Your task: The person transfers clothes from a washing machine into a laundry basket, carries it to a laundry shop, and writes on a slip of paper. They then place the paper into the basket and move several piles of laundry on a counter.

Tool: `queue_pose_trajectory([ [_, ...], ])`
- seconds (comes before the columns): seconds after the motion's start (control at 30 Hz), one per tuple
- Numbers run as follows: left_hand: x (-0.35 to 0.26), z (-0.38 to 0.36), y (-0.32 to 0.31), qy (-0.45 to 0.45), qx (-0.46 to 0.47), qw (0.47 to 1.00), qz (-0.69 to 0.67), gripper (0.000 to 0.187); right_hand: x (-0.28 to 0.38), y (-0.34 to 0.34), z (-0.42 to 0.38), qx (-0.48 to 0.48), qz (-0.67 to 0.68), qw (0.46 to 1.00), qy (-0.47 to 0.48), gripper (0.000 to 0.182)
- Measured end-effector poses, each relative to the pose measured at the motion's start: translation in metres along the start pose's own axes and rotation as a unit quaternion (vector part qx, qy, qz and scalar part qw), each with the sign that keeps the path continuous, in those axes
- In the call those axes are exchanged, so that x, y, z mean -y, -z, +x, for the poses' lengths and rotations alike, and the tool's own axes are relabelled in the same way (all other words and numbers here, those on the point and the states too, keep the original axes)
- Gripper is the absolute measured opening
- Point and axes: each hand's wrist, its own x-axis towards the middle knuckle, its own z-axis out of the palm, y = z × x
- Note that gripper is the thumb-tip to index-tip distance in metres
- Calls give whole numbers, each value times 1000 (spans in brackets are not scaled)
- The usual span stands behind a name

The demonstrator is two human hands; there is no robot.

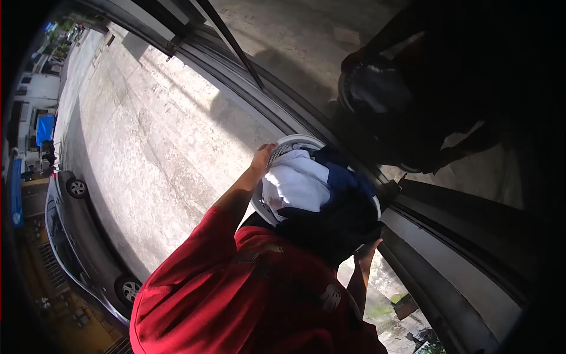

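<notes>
Head view: basket (299, 138) held mouth up.

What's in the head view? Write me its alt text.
Left hand and right hand hold a pale basket of white and dark cloth before a red shirt. At right is a dark reflective panel; at left, sunlit pavement and a parked car.

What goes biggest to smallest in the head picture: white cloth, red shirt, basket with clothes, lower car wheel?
1. Red shirt
2. Basket with clothes
3. White cloth
4. Lower car wheel

The wheel is farther away, so it looks smaller.
</notes>
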Motion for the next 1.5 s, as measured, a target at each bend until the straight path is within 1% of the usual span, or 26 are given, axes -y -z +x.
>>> queue_pose_trajectory([
  [0.03, 6, 5, 4, -8, 9, 999, -52, 38, -1, -21, 1, 53, -142, 983, 99, 74],
  [0.07, 13, 11, 7, -16, 23, 994, -104, 36, -7, -26, 8, 50, -90, 982, 161, 64],
  [0.1, 18, 19, 10, -13, 40, 994, -105, 34, -9, -31, 12, 28, -96, 975, 196, 63],
  [0.2, 22, 29, 10, 59, 36, 994, -88, 31, -8, -38, 10, -76, -218, 953, 196, 62],
  [0.27, -16, -5, -5, 115, -7, 993, -19, 32, -6, -43, 6, -110, -287, 931, 196, 62],
  [0.3, 26, 40, 3, 52, 13, 996, 71, 34, -5, -46, 4, -121, -318, 918, 203, 62],
  [0.33, 16, 31, -2, 49, 7, 997, 57, 34, -5, -46, 1, -130, -343, 907, 206, 61],
  [0.4, -5, 13, -11, 51, -4, 991, 124, 34, -4, -48, -4, -143, -384, 886, 217, 61],
  [0.43, 13, 34, -9, 50, 10, 991, 123, 34, -3, -48, -5, -147, -403, 875, 223, 60],
  [0.5, 42, 62, -5, 40, 50, 997, 40, 33, -4, -49, 1, -142, -427, 859, 243, 60],
  [0.53, 45, 59, 2, -5, 65, 997, 33, 32, -5, -51, 5, -135, -437, 852, 253, 59],
  [0.57, 41, 46, 7, -5, 18, 999, 45, 31, -8, -55, 10, -127, -443, 849, 259, 59],
  [0.6, 9, -3, 17, -14, 4, 1000, 15, 30, -9, -59, 13, -124, -447, 846, 264, 59],
  [0.63, -8, -28, 27, 63, -28, 997, -19, 30, -8, -63, 18, -117, -454, 841, 271, 59],
  [0.67, -17, -48, 36, 82, -73, 993, -49, 31, -9, -69, 21, -118, -457, 836, 280, 58],
  [0.7, 6, -24, 57, 115, -61, 987, -99, 31, -9, -73, 25, -111, -461, 832, 289, 58],
  [0.73, 12, -32, 74, 62, -20, 979, -191, 31, -9, -86, 28, -106, -468, 823, 302, 58],
  [0.77, 11, -46, 91, 63, -15, 970, -233, 29, -9, -95, 29, -98, -475, 817, 313, 57],
  [0.97, 17, -129, 195, -18, -49, 943, -330, 28, -25, -193, 29, -24, -517, 771, 371, 56],
  [1.03, 44, -141, 232, 32, -98, 936, -338, 29, -43, -224, 28, 16, -526, 755, 391, 55],
  [1.07, 53, -147, 247, 20, -105, 929, -354, 29, -56, -238, 28, 37, -530, 747, 400, 55],
  [1.13, 71, -172, 274, -46, -136, 890, -432, 29, -90, -264, 28, 82, -538, 732, 410, 54],
  [1.2, 91, -172, 311, -62, -162, 870, -461, 30, -130, -287, 28, 124, -543, 718, 417, 54],
  [1.23, 97, -171, 332, -106, -180, 859, -468, 29, -149, -300, 26, 148, -547, 708, 422, 53],
  [1.3, 125, -168, 362, -170, -227, 820, -497, 30, -188, -326, 23, 204, -566, 678, 422, 53],
  [1.5, 149, -224, 436, -253, -327, 694, -589, 30, -314, -421, 1, 401, -601, 566, 398, 51],
])
